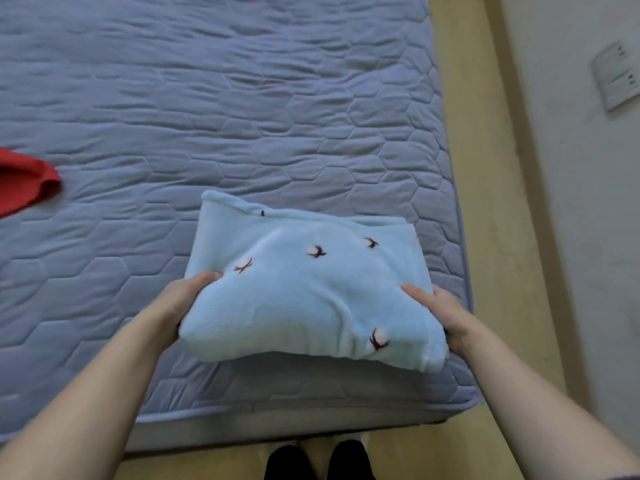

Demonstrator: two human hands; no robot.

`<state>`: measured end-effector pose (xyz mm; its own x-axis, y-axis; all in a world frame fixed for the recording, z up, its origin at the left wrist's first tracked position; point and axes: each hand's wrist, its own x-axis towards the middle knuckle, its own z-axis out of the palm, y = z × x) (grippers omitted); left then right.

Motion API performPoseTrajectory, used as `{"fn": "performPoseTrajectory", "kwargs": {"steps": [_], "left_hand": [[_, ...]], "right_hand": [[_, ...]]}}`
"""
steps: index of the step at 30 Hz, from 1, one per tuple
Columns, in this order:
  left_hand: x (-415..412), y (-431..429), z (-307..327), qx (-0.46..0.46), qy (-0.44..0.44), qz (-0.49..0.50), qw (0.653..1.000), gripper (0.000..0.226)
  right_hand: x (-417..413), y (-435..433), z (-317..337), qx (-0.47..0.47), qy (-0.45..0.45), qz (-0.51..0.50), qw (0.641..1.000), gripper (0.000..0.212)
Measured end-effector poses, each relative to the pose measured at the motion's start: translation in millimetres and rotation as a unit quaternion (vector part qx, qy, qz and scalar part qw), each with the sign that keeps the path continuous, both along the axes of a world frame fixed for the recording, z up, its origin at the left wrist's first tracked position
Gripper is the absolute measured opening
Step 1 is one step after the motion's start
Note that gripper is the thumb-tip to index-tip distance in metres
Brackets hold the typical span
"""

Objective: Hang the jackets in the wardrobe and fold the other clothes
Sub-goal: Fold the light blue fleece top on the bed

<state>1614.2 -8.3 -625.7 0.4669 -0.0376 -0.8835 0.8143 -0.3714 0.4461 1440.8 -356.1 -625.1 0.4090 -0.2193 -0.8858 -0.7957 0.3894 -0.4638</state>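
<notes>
A folded light-blue fleece garment [304, 292] with small dark embroidered sprigs lies near the mattress's front right corner. Its near edge is lifted off the bed. My left hand [180, 299] grips the garment's left near edge, thumb on top and fingers underneath. My right hand [440, 313] holds the right near edge, thumb lying on the fleece and fingers tucked below. A red garment [24, 181] lies at the left border of the bed, only partly in view.
The blue-grey quilted mattress [242, 116] fills most of the view. A yellowish floor strip [485, 168] runs along its right side beside a pale wall with a socket plate [616, 77]. My feet [318, 459] stand at the bed's front edge.
</notes>
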Motion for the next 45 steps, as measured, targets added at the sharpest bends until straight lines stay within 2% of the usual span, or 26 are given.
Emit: {"fn": "performPoseTrajectory", "kwargs": {"steps": [2, 6, 9, 11, 12, 14, 16, 19, 20, 24, 26, 27, 28, 30, 31, 32, 34, 35, 37, 38, 39, 41, 45], "left_hand": [[-3, 15, 47, -0.015, 0.000, -0.007, 1.000, 0.069], [-29, 52, 182, -0.041, -0.054, 0.043, 0.997, 0.043], [-70, 89, 268, -0.057, -0.101, 0.090, 0.989, 0.040], [-113, 116, 319, -0.058, -0.133, 0.139, 0.980, 0.041], [-142, 127, 342, -0.061, -0.151, 0.168, 0.972, 0.038], [-204, 143, 387, -0.058, -0.197, 0.226, 0.952, 0.038], [-275, 154, 427, -0.038, -0.244, 0.291, 0.924, 0.040], [-392, 169, 471, -0.007, -0.303, 0.377, 0.875, 0.046], [-433, 175, 482, 0.006, -0.317, 0.414, 0.853, 0.050], [-593, 176, 519, 0.059, -0.357, 0.560, 0.745, 0.049], [-671, 164, 532, 0.081, -0.375, 0.620, 0.685, 0.048], [-712, 156, 535, 0.092, -0.382, 0.652, 0.649, 0.049], [-753, 146, 536, 0.104, -0.385, 0.684, 0.610, 0.051], [-830, 122, 535, 0.127, -0.378, 0.745, 0.535, 0.051], [-867, 108, 535, 0.141, -0.372, 0.770, 0.498, 0.049], [-905, 93, 533, 0.158, -0.361, 0.800, 0.452, 0.044], [-975, 62, 534, 0.191, -0.340, 0.849, 0.357, 0.042], [-1010, 46, 536, 0.207, -0.333, 0.863, 0.318, 0.043], [-1072, 16, 545, 0.247, -0.320, 0.879, 0.252, 0.036], [-1102, 1, 551, 0.270, -0.309, 0.886, 0.216, 0.032], [-1128, -14, 560, 0.287, -0.305, 0.889, 0.184, 0.032], [-1177, -44, 577, 0.309, -0.294, 0.894, 0.138, 0.045], [-1259, -90, 610, 0.359, -0.265, 0.892, 0.066, 0.073]], "right_hand": [[-3, 4, 47, 0.013, -0.023, 0.023, 0.999, 0.070], [1, 26, 168, 0.073, -0.094, 0.049, 0.992, 0.089], [-8, 51, 251, 0.147, -0.162, 0.065, 0.974, 0.051], [-18, 67, 297, 0.177, -0.170, 0.066, 0.967, 0.034], [-26, 75, 315, 0.200, -0.162, 0.061, 0.964, 0.031], [-39, 98, 353, 0.284, -0.160, 0.103, 0.940, 0.049], [-56, 123, 385, 0.355, -0.183, 0.193, 0.896, 0.069], [-80, 159, 413, 0.309, -0.168, 0.267, 0.897, 0.074], [-89, 178, 427, 0.308, -0.169, 0.304, 0.886, 0.075], [-131, 265, 457, 0.300, -0.133, 0.471, 0.819, 0.073], [-160, 314, 462, 0.291, -0.137, 0.533, 0.783, 0.086], [-183, 340, 470, 0.275, -0.138, 0.573, 0.760, 0.095], [-207, 367, 478, 0.280, -0.134, 0.604, 0.734, 0.091], [-267, 417, 498, 0.331, -0.119, 0.659, 0.665, 0.037], [-303, 439, 505, 0.347, -0.107, 0.694, 0.622, 0.029], [-343, 459, 512, 0.365, -0.093, 0.725, 0.576, 0.034], [-426, 491, 519, 0.382, -0.084, 0.770, 0.504, 0.058], [-467, 505, 521, 0.392, -0.066, 0.789, 0.469, 0.058], [-551, 522, 526, 0.406, -0.044, 0.818, 0.405, 0.038], [-593, 528, 529, 0.421, -0.033, 0.829, 0.367, 0.037], [-635, 534, 532, 0.433, -0.023, 0.840, 0.326, 0.047], [-713, 541, 545, 0.450, 0.000, 0.860, 0.240, 0.069], [-849, 555, 574, 0.485, 0.031, 0.867, 0.113, 0.076]]}}
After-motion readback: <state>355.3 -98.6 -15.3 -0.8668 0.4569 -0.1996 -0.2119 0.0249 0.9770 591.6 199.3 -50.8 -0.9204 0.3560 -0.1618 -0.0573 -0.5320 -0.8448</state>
